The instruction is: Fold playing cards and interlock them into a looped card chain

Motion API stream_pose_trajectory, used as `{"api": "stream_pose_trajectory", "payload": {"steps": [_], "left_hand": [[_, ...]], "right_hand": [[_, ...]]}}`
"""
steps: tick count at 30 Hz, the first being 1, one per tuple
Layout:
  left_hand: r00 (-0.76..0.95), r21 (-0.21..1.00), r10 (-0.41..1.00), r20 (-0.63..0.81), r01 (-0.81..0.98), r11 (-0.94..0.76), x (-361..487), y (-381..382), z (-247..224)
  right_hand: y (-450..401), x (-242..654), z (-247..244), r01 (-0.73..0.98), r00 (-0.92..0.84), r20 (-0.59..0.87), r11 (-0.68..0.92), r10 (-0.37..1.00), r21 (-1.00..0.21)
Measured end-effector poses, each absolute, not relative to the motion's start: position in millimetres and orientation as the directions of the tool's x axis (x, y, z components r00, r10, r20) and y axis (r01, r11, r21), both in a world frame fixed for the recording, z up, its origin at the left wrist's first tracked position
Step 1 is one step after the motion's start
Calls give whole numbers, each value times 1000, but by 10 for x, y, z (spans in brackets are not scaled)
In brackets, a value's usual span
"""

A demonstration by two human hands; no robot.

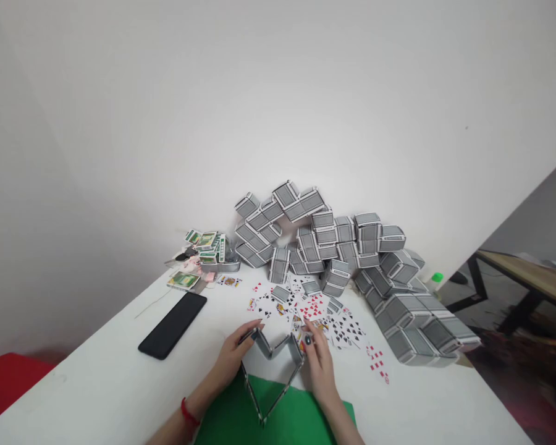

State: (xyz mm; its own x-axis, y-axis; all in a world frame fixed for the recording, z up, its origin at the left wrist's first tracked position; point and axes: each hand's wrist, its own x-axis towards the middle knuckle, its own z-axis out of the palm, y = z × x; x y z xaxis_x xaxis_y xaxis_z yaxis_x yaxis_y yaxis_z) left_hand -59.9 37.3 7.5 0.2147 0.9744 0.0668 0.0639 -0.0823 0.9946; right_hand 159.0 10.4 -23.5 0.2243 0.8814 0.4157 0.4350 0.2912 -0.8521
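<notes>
A heart-shaped frame of folded playing cards (288, 387) stands on edge, its point toward me over a green sheet (301, 415). My left hand (232, 353) grips its upper left side, thumb and fingers closed on the card wall. On the upper right side, my right hand (318, 361) holds the wall with bent fingers; one nail is dark. A red bracelet (189, 413) circles my left wrist. Just beyond the frame, loose playing cards (312, 306) lie face up, with a few folded card pieces (280, 293) among them.
Many folded card blocks (308, 244) are stacked along the wall, continuing down the right edge (412, 327). A black phone (173, 326) lies at the left. Behind it are green-and-white card boxes (208, 247). A green-capped item (437, 278) stands at the right.
</notes>
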Motion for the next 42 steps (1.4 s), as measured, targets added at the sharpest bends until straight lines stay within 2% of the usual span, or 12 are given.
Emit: {"api": "stream_pose_trajectory", "payload": {"steps": [3, 5, 15, 25, 27, 30, 33, 36, 39, 41, 42], "left_hand": [[233, 997, 972, 10, 74, -28, -543, 390, 54], [232, 994, 973, 4, 102, -28, -533, 408, 53], [255, 967, 961, 106, 197, -159, -512, 388, 100], [279, 954, 954, 109, 239, -179, -519, 420, 51], [288, 965, 954, 81, 218, -148, -537, 417, 54], [310, 985, 950, 29, 151, -79, -590, 414, 57], [319, 998, 948, 3, 54, -21, -658, 456, 52], [266, 1000, 964, 20, 8, -23, -692, 594, 64], [281, 970, 957, 76, 202, -137, -608, 811, 123], [413, 898, 905, 106, 350, -265, -447, 963, 188], [483, 825, 869, 107, 445, -348, -335, 1034, 223]], "right_hand": [[65, 1484, -198, 414, 67, 377, 318, 924, -853], [53, 1440, -177, 415, 33, 354, 309, 935, -856], [91, 1518, -190, 357, 21, 352, 322, 936, -877], [107, 1505, -128, 396, -62, 344, 340, 937, -853], [165, 1614, -150, 426, -19, 352, 326, 936, -844], [314, 1979, -186, 604, 247, 359, 147, 900, -783], [465, 2470, -198, 791, 375, 321, -120, 870, -600], [552, 2834, -188, 832, 449, 179, -337, 876, -440], [577, 2954, -179, 808, 512, 95, -442, 853, -389], [578, 2941, -178, 779, 534, 82, -453, 841, -434], [576, 2923, -179, 764, 534, 80, -440, 842, -471]]}}
